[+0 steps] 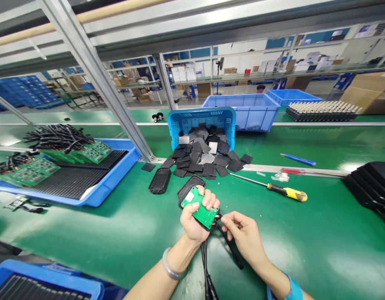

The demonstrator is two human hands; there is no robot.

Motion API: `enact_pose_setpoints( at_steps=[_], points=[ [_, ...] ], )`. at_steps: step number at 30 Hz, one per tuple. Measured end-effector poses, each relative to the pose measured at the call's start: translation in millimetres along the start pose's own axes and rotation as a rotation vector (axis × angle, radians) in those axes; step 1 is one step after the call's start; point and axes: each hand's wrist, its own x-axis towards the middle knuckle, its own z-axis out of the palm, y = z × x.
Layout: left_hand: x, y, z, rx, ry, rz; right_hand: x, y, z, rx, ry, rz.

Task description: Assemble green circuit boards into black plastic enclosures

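Your left hand is closed around a green circuit board, thumb on the near face and fingers over the far edge, holding it tilted above the worktop. A black housing shows just behind the board; whether the two touch, I cannot tell. Your right hand is narrowed, thumb and fingertips close together at the short coloured wires on the board's near right end; whether they pinch one is too small to tell. Black cables hang from that end towards you.

The step in hand looks to be arranging or checking those wires. The next move calls for keeping the board steady in your left hand while your right fingertips work gently, without tugging the cables. The finned black case lies to the left, and the yellow-and-black screwdriver lies to the right, both untouched.
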Motion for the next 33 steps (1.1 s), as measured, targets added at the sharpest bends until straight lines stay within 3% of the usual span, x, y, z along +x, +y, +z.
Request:
enact_pose_setpoints(
  at_steps=[10,14,20,22,23,26,28,30,33],
  points=[
    [2,-2,-2.0,-0.021,0.023,-0.038,7,-4,-14,-0.227,0.021,-0.146],
    [1,0,-2.0,-0.020,0.016,-0.032,8,-6,-13,-0.126,-0.114,-0.011],
    [3,1,-3.1,-0.022,-0.049,-0.058,13,-10,-21,-0.197,-0.322,0.016],
    [3,1,-3.6,-0.027,-0.052,-0.086,13,-11,-24,-0.280,-0.318,-0.069],
    [3,0,-4.0,-0.032,-0.048,-0.099,12,-12,-26,-0.352,-0.274,-0.179],
    [2,-1,-5.6,-0.063,-0.017,-0.129,8,-12,-28,-0.627,-0.085,-0.671],
    [2,-2,-6.6,-0.102,0.010,-0.147,6,-10,-28,-0.754,-0.005,-0.913],
    [1,-3,-7.3,-0.145,0.030,-0.158,5,-7,-27,-0.782,0.028,-0.954],
    [0,-5,-7.6,-0.170,0.038,-0.137,5,-2,-25,-0.629,0.005,-0.729]
  ],
)
